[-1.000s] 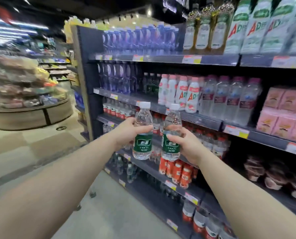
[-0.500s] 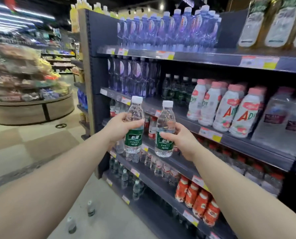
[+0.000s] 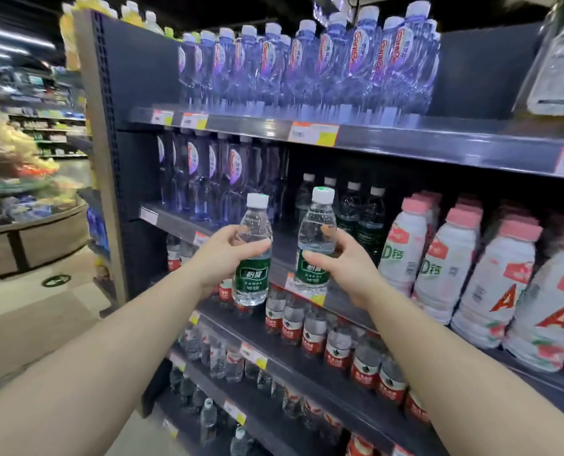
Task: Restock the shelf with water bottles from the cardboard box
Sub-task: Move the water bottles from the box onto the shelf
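Observation:
My left hand [image 3: 223,253] grips a clear water bottle with a green label and white cap [image 3: 253,255], upright. My right hand [image 3: 341,264] grips a second, matching green-label bottle [image 3: 316,238], also upright. Both bottles hang in front of the dark shelf [image 3: 188,227] at chest height, close to its front edge. Behind them on that shelf stand a few more green-label bottles [image 3: 362,222] at the back, with bare shelf in front of them. The cardboard box is out of view.
Tall purple-label bottles [image 3: 205,179] stand left on the same shelf, white pink-capped drinks [image 3: 445,258] right. Above is a row of purple bottles [image 3: 307,64]; below, red-label water bottles [image 3: 310,327]. The shelf's end panel [image 3: 109,153] and an open aisle floor [image 3: 27,317] lie left.
I have come closer to the shelf and both hands have risen with their bottles, from the level of the red-label shelf to the shelf holding the green-label bottles.

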`<action>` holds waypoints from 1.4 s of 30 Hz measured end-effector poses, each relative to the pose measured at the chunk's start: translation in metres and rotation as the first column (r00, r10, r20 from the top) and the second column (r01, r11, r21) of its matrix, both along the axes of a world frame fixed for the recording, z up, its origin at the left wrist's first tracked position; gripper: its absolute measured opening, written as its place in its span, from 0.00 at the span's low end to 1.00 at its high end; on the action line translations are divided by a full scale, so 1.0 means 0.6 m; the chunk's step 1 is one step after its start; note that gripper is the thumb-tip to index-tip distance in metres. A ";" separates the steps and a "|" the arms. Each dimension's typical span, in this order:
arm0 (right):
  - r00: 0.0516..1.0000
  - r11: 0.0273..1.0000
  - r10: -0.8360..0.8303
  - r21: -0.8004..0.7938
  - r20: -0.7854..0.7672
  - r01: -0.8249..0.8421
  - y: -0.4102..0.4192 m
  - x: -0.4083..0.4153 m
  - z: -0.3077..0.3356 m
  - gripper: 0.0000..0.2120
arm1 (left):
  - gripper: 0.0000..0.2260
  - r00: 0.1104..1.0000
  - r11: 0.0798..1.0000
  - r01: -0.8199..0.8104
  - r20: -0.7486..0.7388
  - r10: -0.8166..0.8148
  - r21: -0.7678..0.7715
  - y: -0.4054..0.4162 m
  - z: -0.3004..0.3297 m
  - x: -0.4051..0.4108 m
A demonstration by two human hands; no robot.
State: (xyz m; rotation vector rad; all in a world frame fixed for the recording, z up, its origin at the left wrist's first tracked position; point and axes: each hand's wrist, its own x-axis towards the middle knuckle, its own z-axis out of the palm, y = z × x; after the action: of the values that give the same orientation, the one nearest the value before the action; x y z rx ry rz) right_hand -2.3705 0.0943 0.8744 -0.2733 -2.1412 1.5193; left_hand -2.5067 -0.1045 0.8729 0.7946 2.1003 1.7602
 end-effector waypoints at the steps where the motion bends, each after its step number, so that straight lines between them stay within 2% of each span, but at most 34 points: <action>1: 1.000 1.000 -0.023 0.005 -0.014 0.024 0.006 -0.018 0.001 0.25 | 0.36 1.000 1.000 0.016 0.007 -0.016 0.010 0.012 -0.003 -0.028; 3: 0.995 0.995 -0.095 0.011 -0.022 0.096 0.017 -0.059 -0.005 0.23 | 0.34 0.999 0.998 0.052 0.008 -0.052 0.018 0.029 -0.003 -0.077; 7: 0.965 0.965 -0.260 -0.013 -0.029 0.260 0.014 -0.147 -0.010 0.37 | 0.39 0.988 0.989 0.146 -0.042 -0.146 -0.010 0.048 0.002 -0.180; 9: 0.939 0.939 -0.342 -0.045 -0.029 0.341 0.011 -0.191 -0.009 0.40 | 0.40 0.974 0.976 0.219 -0.048 -0.219 -0.006 0.052 0.012 -0.229; 13: 0.891 0.889 -0.455 -0.056 0.003 0.454 0.009 -0.262 -0.016 0.41 | 0.30 0.955 0.955 0.295 -0.029 -0.294 0.033 0.064 0.021 -0.314; 17: 0.850 0.851 -0.524 -0.013 0.053 0.525 0.007 -0.308 -0.029 0.40 | 0.40 0.931 0.932 0.363 -0.048 -0.363 0.009 0.077 0.014 -0.373; 20: 0.827 0.830 -0.556 0.007 0.078 0.558 0.012 -0.324 -0.030 0.38 | 0.41 0.919 0.920 0.391 -0.041 -0.391 -0.017 0.084 0.007 -0.394; 25: 0.817 0.824 -0.565 0.029 0.114 0.565 0.024 -0.333 -0.035 0.38 | 0.32 0.925 0.926 0.378 -0.043 -0.377 0.010 0.099 0.000 -0.405; 27: 0.798 0.822 -0.569 0.113 0.202 0.558 0.032 -0.329 -0.038 0.40 | 0.31 0.921 0.921 0.389 -0.032 -0.388 0.022 0.104 0.000 -0.406; 30: 0.733 0.802 -0.596 0.283 0.327 0.526 0.046 -0.328 -0.041 0.37 | 0.30 0.914 0.914 0.405 -0.047 -0.404 0.010 0.111 0.005 -0.408; 34: 0.729 0.800 -0.600 0.281 0.329 0.531 0.062 -0.348 -0.046 0.36 | 0.30 0.910 0.910 0.415 -0.040 -0.413 0.027 0.120 0.010 -0.407; 39: 0.757 0.811 -0.585 0.194 0.291 0.552 0.076 -0.366 -0.058 0.38 | 0.34 0.899 0.899 0.438 -0.040 -0.437 0.024 0.125 0.006 -0.417; 42: 0.761 0.812 -0.583 0.208 0.283 0.545 0.083 -0.370 -0.062 0.37 | 0.33 0.903 0.902 0.430 -0.039 -0.429 0.030 0.124 0.004 -0.422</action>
State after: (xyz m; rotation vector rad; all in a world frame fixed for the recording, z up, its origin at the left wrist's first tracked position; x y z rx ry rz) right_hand -2.5924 0.1442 0.8373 -1.1060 -2.0974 1.0384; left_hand -2.7599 -0.0301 0.8755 1.1966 1.7367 1.5545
